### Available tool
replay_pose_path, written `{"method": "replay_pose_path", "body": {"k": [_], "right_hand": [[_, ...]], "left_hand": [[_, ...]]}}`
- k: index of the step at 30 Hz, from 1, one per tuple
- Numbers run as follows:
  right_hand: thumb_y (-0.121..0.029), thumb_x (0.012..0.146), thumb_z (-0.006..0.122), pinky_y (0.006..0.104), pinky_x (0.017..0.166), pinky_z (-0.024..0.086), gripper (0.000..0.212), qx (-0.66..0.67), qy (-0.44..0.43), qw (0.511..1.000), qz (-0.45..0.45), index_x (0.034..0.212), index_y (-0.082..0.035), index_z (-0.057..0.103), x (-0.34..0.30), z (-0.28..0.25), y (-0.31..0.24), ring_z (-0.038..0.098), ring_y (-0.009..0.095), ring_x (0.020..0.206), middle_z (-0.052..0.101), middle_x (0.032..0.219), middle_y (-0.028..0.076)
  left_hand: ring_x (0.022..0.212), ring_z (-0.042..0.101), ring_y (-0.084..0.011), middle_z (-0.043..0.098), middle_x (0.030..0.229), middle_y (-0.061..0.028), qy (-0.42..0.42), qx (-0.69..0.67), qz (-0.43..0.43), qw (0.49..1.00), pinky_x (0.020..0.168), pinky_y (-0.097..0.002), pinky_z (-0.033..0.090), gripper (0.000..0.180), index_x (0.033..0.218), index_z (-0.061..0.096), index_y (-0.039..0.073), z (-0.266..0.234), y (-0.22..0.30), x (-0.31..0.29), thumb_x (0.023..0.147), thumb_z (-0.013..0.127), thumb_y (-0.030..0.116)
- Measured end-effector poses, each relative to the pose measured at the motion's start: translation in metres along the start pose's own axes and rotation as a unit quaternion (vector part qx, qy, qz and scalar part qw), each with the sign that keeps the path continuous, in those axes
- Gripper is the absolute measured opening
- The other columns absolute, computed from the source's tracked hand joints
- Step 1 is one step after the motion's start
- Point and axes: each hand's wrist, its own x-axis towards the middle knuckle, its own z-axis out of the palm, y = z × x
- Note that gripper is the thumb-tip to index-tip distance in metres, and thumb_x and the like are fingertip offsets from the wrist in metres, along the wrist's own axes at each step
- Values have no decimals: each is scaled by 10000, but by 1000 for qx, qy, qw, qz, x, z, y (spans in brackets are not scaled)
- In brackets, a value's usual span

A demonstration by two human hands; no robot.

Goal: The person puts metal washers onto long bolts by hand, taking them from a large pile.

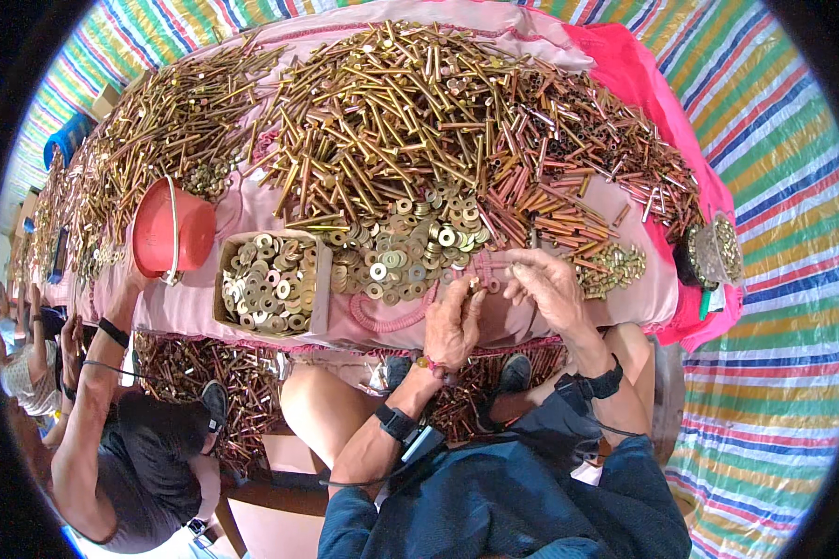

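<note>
My left hand (454,323) is over the near edge of the pink cloth-covered table, its fingers pinched around a small brass-coloured piece whose kind I cannot make out. Just to its right, my right hand (547,291) points its bent fingers toward the left one. Whatever its fingertips hold is too small to name. Flat metal washers (410,247) lie in a heap beyond my left hand. Coppery sleeves (555,210) are spread beyond my right hand, with a small pile of nuts (613,270) beside it. Long yellowish bolts (373,121) are heaped farther back.
Left of my hands stands a cardboard box (321,284) of washers. A co-worker's hand (138,277) is at a red bucket (196,228). A clear plastic tub (723,244) sits at the right edge. More metal parts (205,373) lie below the table; striped sheeting (774,373) covers the floor.
</note>
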Motion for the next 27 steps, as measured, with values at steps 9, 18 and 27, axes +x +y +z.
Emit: {"method": "replay_pose_path", "body": {"k": [9, 18, 27], "right_hand": [[-186, 1040, 550, 247, 687, 527, 311, -14, -69, 996, -57, 1247, 33, 628, -3, 22, -8, 657, 126, 803, 664, 956, 68], [-130, 1011, 558, 275, 701, 523, 263, -253, -40, 939, -230, 1212, 18, 639, -4, 33, -17, 656, 171, 815, 629, 1059, 115], [-23, 909, 663, 282, 746, 531, 222, -241, -37, 943, -226, 1124, 30, 670, -5, 35, -19, 634, 185, 919, 638, 1033, 117]], "left_hand": [[745, 663, -350, 674, 965, -196, 4, -2, 39, 999, 657, -387, 517, 278, 1200, 610, 12, 1, -6, 1, 927, 642, 47], [652, 606, -274, 624, 808, -147, 20, 3, 79, 997, 609, -356, 482, 384, 1276, 597, 26, 5, -15, -1, 895, 612, -22], [731, 598, -320, 618, 868, -167, 5, -18, 45, 999, 642, -385, 490, 399, 1270, 599, 35, 2, -8, -5, 879, 629, -35]]}}
